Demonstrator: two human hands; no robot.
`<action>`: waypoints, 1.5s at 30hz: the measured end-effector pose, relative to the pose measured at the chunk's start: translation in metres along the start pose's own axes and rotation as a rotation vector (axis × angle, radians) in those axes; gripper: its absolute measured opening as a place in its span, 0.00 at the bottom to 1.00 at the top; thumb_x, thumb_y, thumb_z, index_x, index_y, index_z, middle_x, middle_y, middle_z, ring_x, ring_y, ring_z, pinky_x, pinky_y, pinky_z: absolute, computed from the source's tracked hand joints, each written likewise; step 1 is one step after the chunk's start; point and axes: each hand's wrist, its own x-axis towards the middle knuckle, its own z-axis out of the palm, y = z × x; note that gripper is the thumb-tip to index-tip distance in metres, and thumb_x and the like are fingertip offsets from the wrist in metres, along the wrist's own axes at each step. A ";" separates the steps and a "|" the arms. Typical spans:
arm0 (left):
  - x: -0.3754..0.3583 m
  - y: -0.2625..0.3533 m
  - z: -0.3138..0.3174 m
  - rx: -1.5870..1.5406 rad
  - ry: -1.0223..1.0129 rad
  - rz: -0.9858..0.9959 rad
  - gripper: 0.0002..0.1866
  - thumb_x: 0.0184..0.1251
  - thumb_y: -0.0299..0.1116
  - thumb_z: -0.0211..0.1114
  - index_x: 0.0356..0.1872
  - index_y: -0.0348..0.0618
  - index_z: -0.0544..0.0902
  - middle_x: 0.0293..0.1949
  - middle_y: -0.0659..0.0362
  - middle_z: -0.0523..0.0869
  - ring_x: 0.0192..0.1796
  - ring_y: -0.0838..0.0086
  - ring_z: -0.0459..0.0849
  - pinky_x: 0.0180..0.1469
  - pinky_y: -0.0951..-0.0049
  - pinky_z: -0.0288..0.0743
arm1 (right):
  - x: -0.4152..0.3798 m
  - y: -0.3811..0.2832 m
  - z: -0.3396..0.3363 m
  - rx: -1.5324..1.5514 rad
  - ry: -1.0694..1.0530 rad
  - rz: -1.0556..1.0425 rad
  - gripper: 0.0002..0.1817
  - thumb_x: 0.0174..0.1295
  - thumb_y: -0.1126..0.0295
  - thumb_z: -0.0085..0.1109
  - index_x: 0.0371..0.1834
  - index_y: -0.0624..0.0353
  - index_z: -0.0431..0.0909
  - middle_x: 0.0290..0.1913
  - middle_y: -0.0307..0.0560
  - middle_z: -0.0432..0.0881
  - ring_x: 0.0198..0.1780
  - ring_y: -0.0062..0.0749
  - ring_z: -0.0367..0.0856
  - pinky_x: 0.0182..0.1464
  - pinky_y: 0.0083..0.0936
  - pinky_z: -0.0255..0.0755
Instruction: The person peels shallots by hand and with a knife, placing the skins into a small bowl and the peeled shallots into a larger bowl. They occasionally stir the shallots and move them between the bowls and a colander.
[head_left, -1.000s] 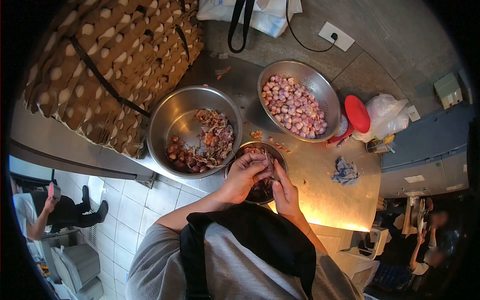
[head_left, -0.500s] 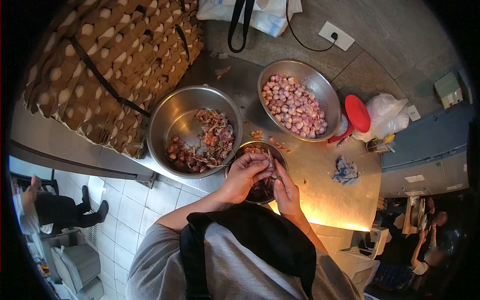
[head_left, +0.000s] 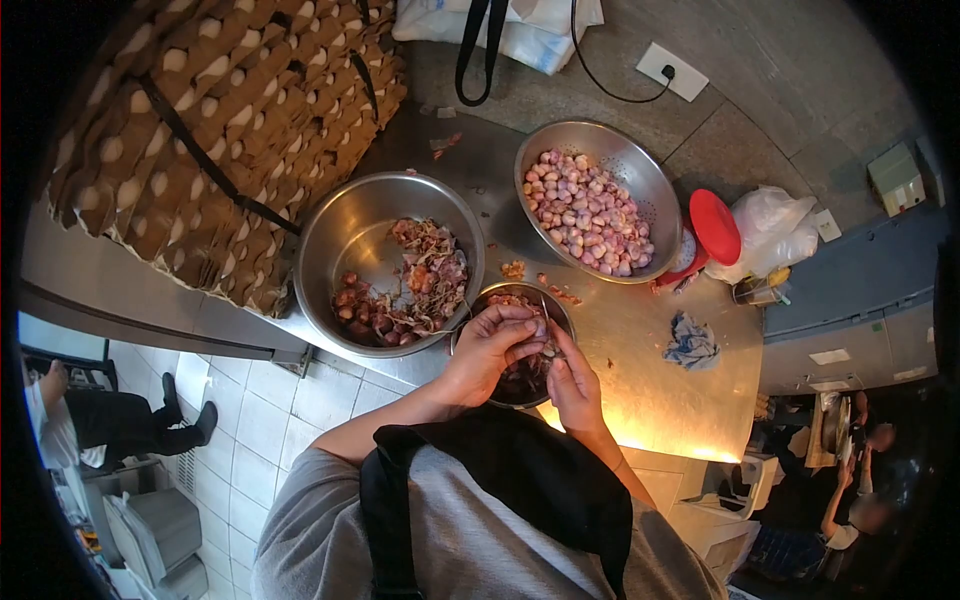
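While the table (head_left: 655, 340) carries it all, the wide bowl (head_left: 335, 235) has skins (head_left: 435, 265) and the colander (head_left: 648, 195) pale bulbs (head_left: 590, 215). Over the small bowl (head_left: 564, 308), left hand (head_left: 490, 350) pinches one shallot (head_left: 541, 328); right hand (head_left: 573, 385) grips a thin blade (head_left: 544, 302) beside it. Looks like mid-peel; next move calls for light pressure, edge clear of left fingertips.

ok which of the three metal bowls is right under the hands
The smallest bowl, below the left hand and right hand; the wide left bowl and perforated bowl sit farther out.
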 end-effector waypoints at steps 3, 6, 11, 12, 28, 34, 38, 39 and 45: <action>0.000 0.000 0.000 -0.001 -0.010 -0.002 0.06 0.61 0.24 0.56 0.39 0.40 0.74 0.39 0.60 0.79 0.40 0.77 0.79 0.44 0.75 0.77 | -0.001 0.002 -0.001 0.100 0.000 0.000 0.23 0.66 0.70 0.41 0.64 0.59 0.56 0.39 0.34 0.71 0.24 0.11 0.56 0.27 0.07 0.54; -0.001 0.000 0.000 0.012 -0.006 0.011 0.06 0.61 0.24 0.56 0.39 0.40 0.73 0.40 0.60 0.79 0.41 0.77 0.79 0.45 0.75 0.76 | -0.002 -0.003 0.001 -0.017 -0.041 -0.020 0.23 0.66 0.69 0.41 0.64 0.58 0.57 0.33 0.32 0.70 0.24 0.11 0.56 0.26 0.08 0.54; -0.002 0.000 -0.001 0.040 0.002 0.043 0.09 0.59 0.23 0.57 0.41 0.38 0.72 0.38 0.58 0.80 0.41 0.75 0.80 0.46 0.75 0.76 | 0.003 0.010 0.000 -0.166 0.036 -0.120 0.22 0.66 0.69 0.42 0.63 0.59 0.58 0.29 0.32 0.69 0.24 0.11 0.57 0.26 0.07 0.54; -0.002 0.001 -0.001 0.046 -0.004 0.041 0.08 0.60 0.22 0.57 0.41 0.39 0.73 0.38 0.58 0.80 0.41 0.75 0.79 0.46 0.75 0.76 | 0.002 0.006 0.000 -0.103 0.040 -0.064 0.22 0.66 0.69 0.42 0.63 0.59 0.58 0.29 0.33 0.69 0.24 0.11 0.58 0.26 0.07 0.54; -0.003 0.009 0.001 0.057 -0.086 -0.002 0.09 0.61 0.25 0.55 0.42 0.37 0.75 0.39 0.57 0.80 0.42 0.73 0.79 0.49 0.74 0.73 | 0.006 -0.013 -0.008 -0.140 0.191 -0.051 0.22 0.67 0.70 0.37 0.65 0.60 0.55 0.35 0.33 0.70 0.21 0.09 0.55 0.22 0.06 0.51; 0.004 0.024 0.005 0.237 0.014 0.054 0.09 0.60 0.27 0.58 0.40 0.37 0.75 0.37 0.58 0.81 0.39 0.75 0.79 0.44 0.77 0.74 | 0.004 0.002 -0.010 -0.048 0.060 -0.016 0.22 0.67 0.70 0.37 0.65 0.59 0.54 0.21 0.29 0.62 0.18 0.10 0.55 0.20 0.09 0.50; 0.044 0.047 0.028 0.247 -0.097 0.168 0.16 0.62 0.28 0.56 0.51 0.37 0.71 0.44 0.56 0.79 0.45 0.71 0.78 0.49 0.74 0.72 | 0.002 0.015 -0.008 0.019 0.071 0.058 0.22 0.67 0.69 0.37 0.65 0.59 0.55 0.17 0.29 0.59 0.16 0.11 0.55 0.19 0.10 0.50; 0.053 0.057 0.039 0.213 -0.161 0.128 0.18 0.63 0.27 0.53 0.55 0.39 0.68 0.52 0.54 0.74 0.50 0.68 0.76 0.53 0.71 0.71 | 0.002 0.019 -0.008 0.023 0.076 0.072 0.22 0.67 0.69 0.37 0.65 0.59 0.55 0.17 0.29 0.59 0.16 0.12 0.55 0.19 0.10 0.50; 0.069 0.111 0.054 0.462 -0.490 0.363 0.19 0.64 0.25 0.52 0.56 0.39 0.67 0.55 0.54 0.71 0.54 0.67 0.75 0.55 0.70 0.70 | 0.000 0.030 -0.011 -0.012 0.046 0.075 0.22 0.67 0.69 0.38 0.64 0.59 0.56 0.16 0.29 0.58 0.16 0.13 0.55 0.19 0.12 0.51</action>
